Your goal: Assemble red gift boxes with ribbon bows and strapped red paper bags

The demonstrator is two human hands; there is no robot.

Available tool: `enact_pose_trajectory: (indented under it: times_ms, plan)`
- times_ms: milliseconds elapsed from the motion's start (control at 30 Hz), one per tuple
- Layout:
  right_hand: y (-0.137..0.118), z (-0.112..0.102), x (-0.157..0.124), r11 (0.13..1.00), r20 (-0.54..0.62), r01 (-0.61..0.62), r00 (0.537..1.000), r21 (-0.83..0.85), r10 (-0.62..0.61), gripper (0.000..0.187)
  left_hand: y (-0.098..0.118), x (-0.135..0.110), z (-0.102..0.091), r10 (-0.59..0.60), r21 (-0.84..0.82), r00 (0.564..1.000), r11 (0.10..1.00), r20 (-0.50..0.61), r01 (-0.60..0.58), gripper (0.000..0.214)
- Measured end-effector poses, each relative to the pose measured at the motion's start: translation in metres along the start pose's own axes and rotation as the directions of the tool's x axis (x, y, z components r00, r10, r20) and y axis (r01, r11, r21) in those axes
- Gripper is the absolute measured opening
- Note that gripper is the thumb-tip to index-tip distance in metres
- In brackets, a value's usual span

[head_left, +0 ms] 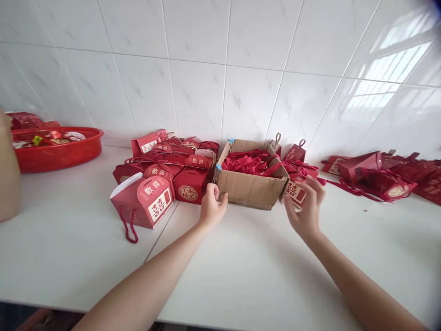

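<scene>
Far left edge: a brown rounded thing (7, 174), cut off by the frame; what it is cannot be told.
Red basin (58, 158): stands on the white surface (241, 266) by the tiled wall, with small red packets inside.
Folded boxes (165, 172): a tight cluster of red gift boxes standing upright, most with cord handles in place. The nearest box (151, 202) stands a little in front, its cord hanging onto the surface. By the look of it, this is the finished share.
Left hand (211, 207): at the near left corner of the cardboard box (248, 189), fingers curled and touching the corner; whether they pinch it cannot be told.
Cardboard box: open, between the two hands, near the wall, holding a loose heap of red cords (248, 163).
Right hand (306, 207): fingers spread apart, thumb low, right at a flat red box (295, 193) with a white label that leans by the carton's right corner; no firm grip shows.
Right side: more flat red boxes (375, 177) and loose cords lie spread along the wall, unfolded. Judging from that pile, a good part remains unassembled.
</scene>
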State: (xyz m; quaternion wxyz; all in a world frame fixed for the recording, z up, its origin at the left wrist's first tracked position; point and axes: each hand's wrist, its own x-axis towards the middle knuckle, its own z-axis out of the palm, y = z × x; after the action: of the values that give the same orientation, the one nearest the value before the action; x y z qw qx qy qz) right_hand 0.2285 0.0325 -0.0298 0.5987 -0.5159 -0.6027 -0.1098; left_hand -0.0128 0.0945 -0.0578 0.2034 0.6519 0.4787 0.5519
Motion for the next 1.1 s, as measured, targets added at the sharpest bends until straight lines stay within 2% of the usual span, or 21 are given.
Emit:
enact_pose_trajectory:
  times_ms: [33,100,167,233,333,433,533,600,667,767,900,1100]
  plan:
    - [0.007,0.0,-0.009,0.989,0.036,-0.134,0.991,0.066,0.132,0.035,0.001,-0.001,0.0,-0.003,0.005,0.999,1.0,0.034,0.003,0.026]
    - [0.017,0.002,-0.021,0.915,0.144,-0.369,0.926,0.162,0.348,0.034,0.003,-0.004,0.001,-0.026,0.018,0.993,1.0,0.117,0.024,0.025]
    - [0.021,0.006,-0.026,0.831,0.264,-0.516,0.848,0.207,0.46,0.031,0.003,-0.006,0.002,-0.082,0.036,0.975,0.996,0.208,0.076,0.024]
    - [0.021,0.01,-0.027,0.741,0.379,-0.622,0.768,0.251,0.516,0.031,0.004,-0.009,0.002,-0.162,0.049,0.943,0.987,0.291,0.155,0.022]
    - [0.016,0.011,-0.025,0.543,0.5,-0.761,0.645,0.354,0.578,0.03,0.005,-0.01,0.002,-0.291,0.028,0.878,0.952,0.381,0.304,0.02]
    - [0.01,0.007,-0.023,0.326,0.586,-0.847,0.528,0.42,0.615,0.022,0.008,-0.008,0.0,-0.404,-0.024,0.788,0.883,0.465,0.468,0.022]
    - [0.004,0.003,-0.023,0.115,0.697,-0.92,0.361,0.374,0.62,0.011,0.011,-0.003,-0.003,-0.47,-0.072,0.689,0.796,0.552,0.601,0.024]
    - [-0.001,0.003,-0.024,-0.004,0.772,-0.95,0.25,0.311,0.584,0.01,0.013,0.0,-0.004,-0.491,-0.096,0.637,0.743,0.595,0.662,0.024]
    - [-0.008,0.005,-0.025,-0.088,0.828,-0.96,0.181,0.267,0.53,0.014,0.015,0.002,-0.005,-0.506,-0.111,0.598,0.699,0.622,0.707,0.024]
    - [-0.016,0.013,-0.025,-0.154,0.868,-0.957,0.148,0.247,0.474,0.02,0.017,0.005,-0.005,-0.519,-0.116,0.557,0.655,0.648,0.747,0.024]
    - [-0.021,0.031,-0.023,-0.196,0.883,-0.955,0.113,0.223,0.455,0.023,0.02,0.008,-0.007,-0.518,-0.097,0.513,0.633,0.685,0.768,0.023]
    - [-0.021,0.047,-0.021,-0.208,0.895,-0.961,0.073,0.181,0.441,0.018,0.021,0.011,-0.008,-0.506,-0.058,0.483,0.645,0.715,0.762,0.021]
